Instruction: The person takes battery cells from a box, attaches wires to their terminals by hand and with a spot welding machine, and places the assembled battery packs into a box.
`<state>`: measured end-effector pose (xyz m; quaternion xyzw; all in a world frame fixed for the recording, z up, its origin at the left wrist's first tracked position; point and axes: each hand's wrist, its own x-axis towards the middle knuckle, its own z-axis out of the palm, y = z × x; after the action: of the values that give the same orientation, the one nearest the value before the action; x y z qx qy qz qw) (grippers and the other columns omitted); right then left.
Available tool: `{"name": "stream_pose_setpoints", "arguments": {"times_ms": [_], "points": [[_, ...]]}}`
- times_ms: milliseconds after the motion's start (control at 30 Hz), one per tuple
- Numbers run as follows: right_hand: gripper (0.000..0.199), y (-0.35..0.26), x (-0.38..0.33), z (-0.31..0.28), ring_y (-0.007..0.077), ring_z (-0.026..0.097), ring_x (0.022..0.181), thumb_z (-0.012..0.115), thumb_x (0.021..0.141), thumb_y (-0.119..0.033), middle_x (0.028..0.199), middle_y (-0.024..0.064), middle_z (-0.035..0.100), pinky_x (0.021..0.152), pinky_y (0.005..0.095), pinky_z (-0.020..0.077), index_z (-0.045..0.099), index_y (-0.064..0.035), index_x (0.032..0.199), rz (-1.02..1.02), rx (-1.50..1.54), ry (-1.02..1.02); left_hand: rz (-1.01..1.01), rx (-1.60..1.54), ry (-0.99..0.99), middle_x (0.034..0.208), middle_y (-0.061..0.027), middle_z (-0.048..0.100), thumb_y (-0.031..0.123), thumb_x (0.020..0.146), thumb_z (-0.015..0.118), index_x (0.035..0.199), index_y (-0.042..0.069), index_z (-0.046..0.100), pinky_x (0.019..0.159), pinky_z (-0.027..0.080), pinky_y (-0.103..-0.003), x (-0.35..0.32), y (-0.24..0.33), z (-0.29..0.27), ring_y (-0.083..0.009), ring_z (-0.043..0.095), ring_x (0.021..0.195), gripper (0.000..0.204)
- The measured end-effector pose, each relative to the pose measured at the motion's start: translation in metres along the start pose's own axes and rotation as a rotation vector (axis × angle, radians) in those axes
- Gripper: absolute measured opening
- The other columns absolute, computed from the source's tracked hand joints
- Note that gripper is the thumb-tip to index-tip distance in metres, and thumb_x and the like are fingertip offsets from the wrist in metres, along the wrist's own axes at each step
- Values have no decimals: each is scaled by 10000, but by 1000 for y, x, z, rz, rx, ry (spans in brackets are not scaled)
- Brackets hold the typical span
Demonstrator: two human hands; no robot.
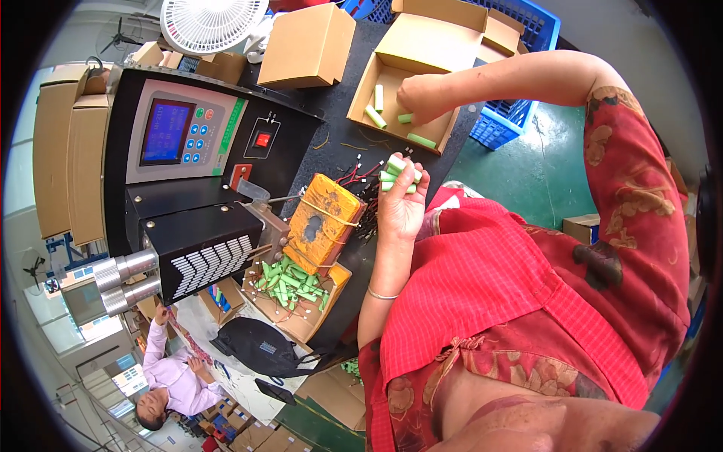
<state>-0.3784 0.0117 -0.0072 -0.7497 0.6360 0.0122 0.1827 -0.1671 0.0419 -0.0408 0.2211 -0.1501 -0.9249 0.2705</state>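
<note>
Left hand (401, 202): we hold it half-curled around several green cells (398, 173).
Right hand (423, 98): closed over a cell in the box (392, 79).
Technique: we gather cells parallel, ends level.

Crowded bench, little open room

Black tabletop (331, 113) lies bare between the closed carton (307, 47) and open cardboard box (403, 94); the welding machine (192, 173), yellow block (325, 220) and tangled wires (361, 177) hem the left hand (401, 202).

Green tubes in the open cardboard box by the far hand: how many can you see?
4. One stands upright, one lies slanted, one lies beside the right hand at, one near the box's front edge. The hand may hide more.
</note>
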Motion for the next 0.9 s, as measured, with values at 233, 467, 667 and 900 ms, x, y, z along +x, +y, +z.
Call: {"name": "stream_pose_setpoints", "arguments": {"times_ms": [233, 467, 667, 900], "points": [[285, -22, -2, -7, 238, 619, 612, 630, 663, -292, 641, 129, 619, 570, 338, 492, 652, -12, 710, 68, 52, -300, 1, -44, 10, 862, -21, 574, 8, 784, 603, 885, 125, 536, 788, 474, -336, -5, -5, -12, -173, 575, 837, 168], [241, -8, -21, -12, 294, 549, 534, 634, 649, -261, 588, 128, 566, 508, 381, 423, 585, -26, 662, -216, 302, 204, -52, -79, 66, 1018, -81, 587, 99, 827, 588, 1020, 96, 538, 819, 480, -346, -11, -5, -4, -202, 579, 905, 199], [271, -50, -51, -30, 173, 479, 460, 649, 735, -213, 539, 101, 501, 446, 308, 379, 549, 26, 656, -235, 564, 88, -5, -92, -41, 1183, -69, 474, 78, 809, 608, 1202, 111, 399, 916, 428, -371, -13, -7, -1, -194, 502, 1055, 446], [184, -71, -69, -24, 219, 582, 585, 654, 751, -156, 724, 106, 591, 521, 311, 474, 612, -2, 843, -438, 348, 329, -35, -165, -22, 1080, -47, 540, 138, 824, 604, 1148, 115, 465, 794, 503, -309, -26, -7, -11, -162, 556, 953, 354]]}}
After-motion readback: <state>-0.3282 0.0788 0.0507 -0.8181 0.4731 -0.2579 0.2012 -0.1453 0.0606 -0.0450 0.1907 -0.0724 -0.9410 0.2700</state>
